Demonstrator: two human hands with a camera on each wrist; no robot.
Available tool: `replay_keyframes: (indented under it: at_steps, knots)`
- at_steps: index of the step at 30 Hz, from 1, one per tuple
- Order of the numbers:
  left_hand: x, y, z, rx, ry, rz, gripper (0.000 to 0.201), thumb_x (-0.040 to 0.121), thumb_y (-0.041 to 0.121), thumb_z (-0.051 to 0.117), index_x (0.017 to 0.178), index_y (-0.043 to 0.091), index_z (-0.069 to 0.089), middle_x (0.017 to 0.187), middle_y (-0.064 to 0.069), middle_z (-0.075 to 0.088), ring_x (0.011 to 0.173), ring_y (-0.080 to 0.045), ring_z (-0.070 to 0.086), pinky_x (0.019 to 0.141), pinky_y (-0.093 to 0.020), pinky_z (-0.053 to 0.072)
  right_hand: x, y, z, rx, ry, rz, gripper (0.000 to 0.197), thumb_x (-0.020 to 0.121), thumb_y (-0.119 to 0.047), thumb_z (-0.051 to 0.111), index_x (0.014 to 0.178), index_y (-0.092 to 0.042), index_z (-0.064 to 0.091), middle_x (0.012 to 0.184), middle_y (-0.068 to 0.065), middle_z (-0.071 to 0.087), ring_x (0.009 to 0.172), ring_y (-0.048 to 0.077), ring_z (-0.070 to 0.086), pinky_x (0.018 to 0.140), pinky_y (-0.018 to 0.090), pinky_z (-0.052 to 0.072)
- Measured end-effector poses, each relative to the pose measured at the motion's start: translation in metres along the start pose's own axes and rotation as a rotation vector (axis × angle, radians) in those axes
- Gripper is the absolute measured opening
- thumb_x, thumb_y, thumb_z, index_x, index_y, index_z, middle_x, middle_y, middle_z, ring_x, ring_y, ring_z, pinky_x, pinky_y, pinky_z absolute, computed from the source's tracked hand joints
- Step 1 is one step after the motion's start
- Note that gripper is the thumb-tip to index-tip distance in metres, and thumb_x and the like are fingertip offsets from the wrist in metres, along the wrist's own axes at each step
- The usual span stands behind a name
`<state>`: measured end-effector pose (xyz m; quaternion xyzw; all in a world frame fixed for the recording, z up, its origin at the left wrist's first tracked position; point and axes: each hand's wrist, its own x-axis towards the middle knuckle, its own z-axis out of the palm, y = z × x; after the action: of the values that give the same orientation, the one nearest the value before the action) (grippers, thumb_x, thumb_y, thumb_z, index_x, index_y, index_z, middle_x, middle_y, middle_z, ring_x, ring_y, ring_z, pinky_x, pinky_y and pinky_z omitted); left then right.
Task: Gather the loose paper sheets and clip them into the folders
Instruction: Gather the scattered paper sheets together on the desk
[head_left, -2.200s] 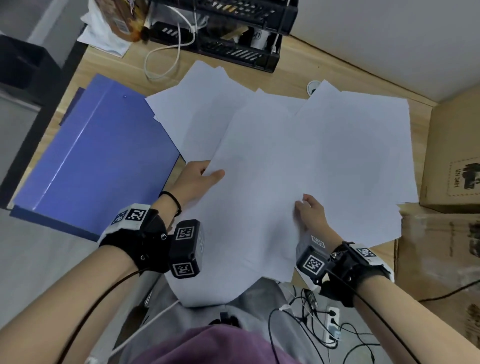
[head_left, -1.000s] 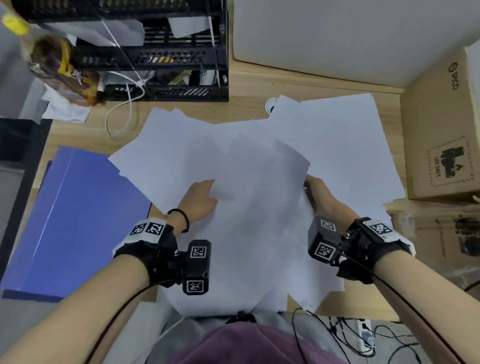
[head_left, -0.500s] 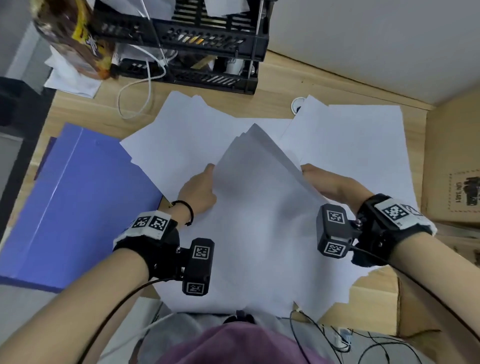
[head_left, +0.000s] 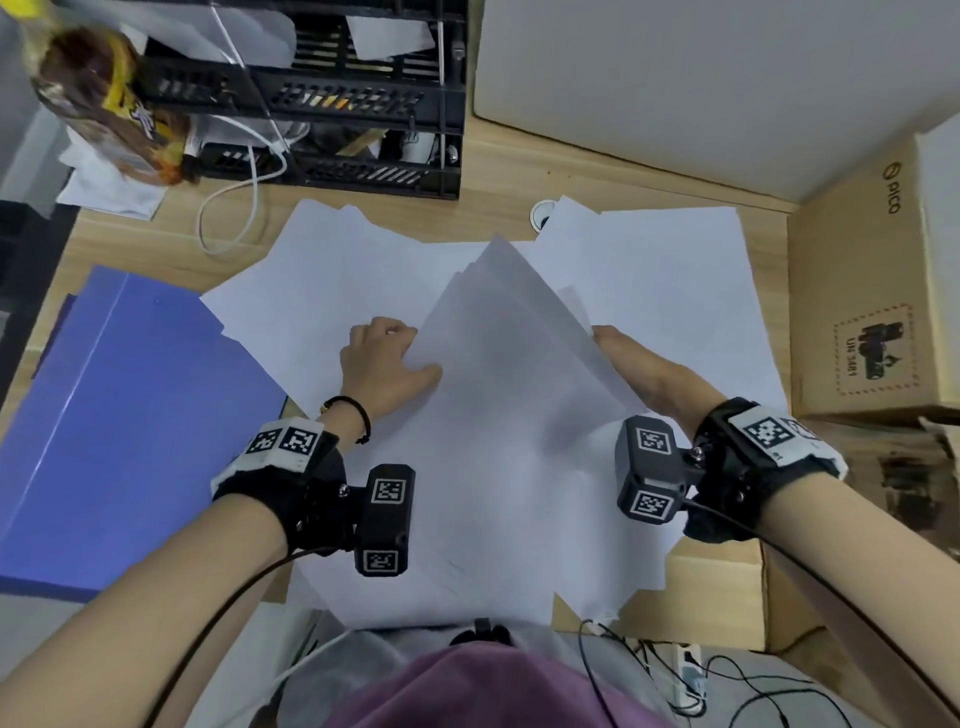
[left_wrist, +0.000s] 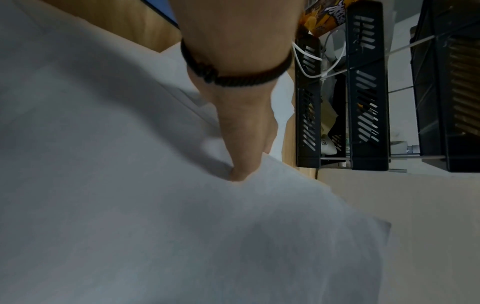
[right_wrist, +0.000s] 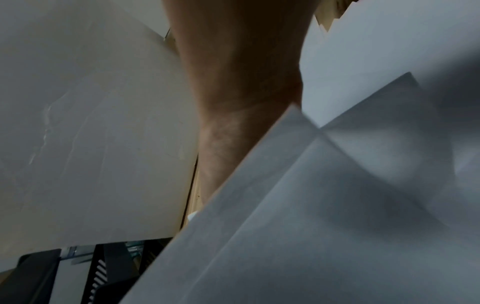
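Blue folder (head_left: 119, 415): flat on the wooden desk (head_left: 130, 249), well to the left of the left hand; closed, one paper corner overlapping its right edge.
Left hand (head_left: 382, 364): fingers curled round the left edge of the gathered sheets, thumb lying on top of them.
Gathered sheets (head_left: 498, 415): a fanned bundle between the two hands, far corner raised off the desk, near end hanging over the desk edge toward the person.
Right hand (head_left: 641, 371): against the right edge of the bundle, fingers tucked beneath it; how they grip cannot be told.
Loose sheets (head_left: 670, 270): spread flat beyond and on both sides of the hands.
Black tray rack (head_left: 363, 104): beyond the left hand.
Cardboard box (head_left: 872, 291): right of the right hand.
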<state>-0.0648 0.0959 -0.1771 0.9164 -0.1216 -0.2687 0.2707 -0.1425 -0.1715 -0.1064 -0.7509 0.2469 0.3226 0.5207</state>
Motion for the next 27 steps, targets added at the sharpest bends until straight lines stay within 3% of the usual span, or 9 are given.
replay_keyframes:
  at_steps: [3, 6, 10, 13, 17, 19, 22, 25, 27]
  knots:
    - [-0.006, 0.014, 0.006, -0.232, -0.164, 0.052, 0.038, 0.075, 0.044, 0.065, 0.106, 0.023, 0.059, 0.106, 0.008, 0.066, 0.101, -0.018, 0.061, 0.086, -0.034, 0.048, -0.008, 0.008, -0.004, -0.012, -0.043, -0.052, 0.026, 0.097, -0.013, 0.045, 0.108, -0.002, 0.066, 0.096, 0.012, 0.069, 0.081, 0.026, 0.066, 0.072, 0.032, 0.05]
    - [-0.015, 0.019, 0.008, -0.191, -0.157, -0.004, 0.052, 0.079, 0.036, 0.07, 0.125, 0.023, 0.05, 0.121, 0.009, 0.056, 0.113, -0.014, 0.053, 0.097, -0.039, 0.044, -0.02, 0.018, -0.012, 0.017, -0.072, -0.07, 0.035, 0.1, -0.04, 0.046, 0.113, -0.018, 0.07, 0.105, 0.001, 0.074, 0.094, 0.02, 0.071, 0.084, 0.032, 0.054]
    - [-0.024, 0.012, 0.001, -0.218, -0.069, -0.092, 0.03, 0.084, 0.029, 0.069, 0.101, 0.005, 0.064, 0.086, 0.002, 0.064, 0.089, -0.024, 0.061, 0.075, -0.031, 0.044, -0.025, 0.037, -0.032, 0.147, -0.069, -0.038, 0.054, 0.096, -0.061, 0.037, 0.118, -0.022, 0.067, 0.105, -0.002, 0.072, 0.09, 0.019, 0.068, 0.092, 0.033, 0.051]
    - [-0.031, 0.007, -0.01, -0.374, -0.065, -0.144, 0.02, 0.089, 0.024, 0.065, 0.109, 0.018, 0.064, 0.096, 0.007, 0.064, 0.095, -0.02, 0.062, 0.076, -0.025, 0.047, -0.028, 0.055, -0.039, 0.258, -0.044, -0.046, 0.049, 0.093, -0.061, 0.042, 0.109, -0.022, 0.068, 0.098, -0.002, 0.072, 0.079, 0.019, 0.065, 0.088, 0.034, 0.053]
    - [-0.036, 0.013, -0.01, -0.535, -0.026, -0.13, 0.029, 0.092, 0.024, 0.062, 0.12, 0.022, 0.056, 0.114, 0.004, 0.063, 0.103, -0.015, 0.06, 0.089, -0.029, 0.048, -0.028, 0.083, -0.024, 0.299, -0.026, -0.036, 0.058, 0.077, -0.064, 0.061, 0.118, -0.024, 0.062, 0.111, -0.006, 0.072, 0.103, 0.019, 0.07, 0.1, 0.042, 0.048]
    - [-0.038, 0.022, -0.004, -0.62, 0.022, -0.129, 0.03, 0.092, 0.022, 0.063, 0.121, 0.022, 0.054, 0.115, 0.005, 0.062, 0.104, -0.013, 0.06, 0.094, -0.031, 0.047, -0.026, 0.093, -0.011, 0.277, -0.054, -0.025, 0.052, 0.081, -0.058, 0.063, 0.121, -0.026, 0.059, 0.116, -0.007, 0.07, 0.107, 0.016, 0.068, 0.101, 0.039, 0.045]
    - [-0.044, 0.041, 0.007, -0.811, 0.037, -0.142, 0.029, 0.091, 0.014, 0.063, 0.119, 0.018, 0.056, 0.11, 0.004, 0.067, 0.099, -0.014, 0.065, 0.084, -0.026, 0.054, -0.023, 0.1, 0.003, 0.282, -0.034, 0.005, 0.053, 0.086, -0.048, 0.067, 0.129, -0.025, 0.047, 0.12, -0.008, 0.064, 0.11, 0.013, 0.063, 0.098, 0.034, 0.042]
    - [-0.052, 0.054, 0.01, -0.864, -0.001, -0.122, 0.028, 0.091, 0.011, 0.063, 0.117, 0.019, 0.06, 0.11, 0.004, 0.069, 0.097, -0.013, 0.068, 0.079, -0.022, 0.055, -0.022, 0.094, 0.013, 0.338, -0.042, -0.028, 0.049, 0.084, -0.044, 0.071, 0.123, -0.023, 0.052, 0.102, -0.011, 0.066, 0.099, 0.01, 0.064, 0.089, 0.029, 0.045]
    - [-0.059, 0.056, 0.008, -0.853, -0.008, -0.122, 0.027, 0.089, 0.017, 0.066, 0.115, 0.022, 0.062, 0.112, 0.003, 0.07, 0.099, -0.013, 0.068, 0.083, -0.026, 0.054, -0.021, 0.087, 0.022, 0.379, -0.063, -0.042, 0.043, 0.083, -0.036, 0.073, 0.119, -0.016, 0.061, 0.101, -0.002, 0.074, 0.09, 0.011, 0.069, 0.081, 0.025, 0.046]
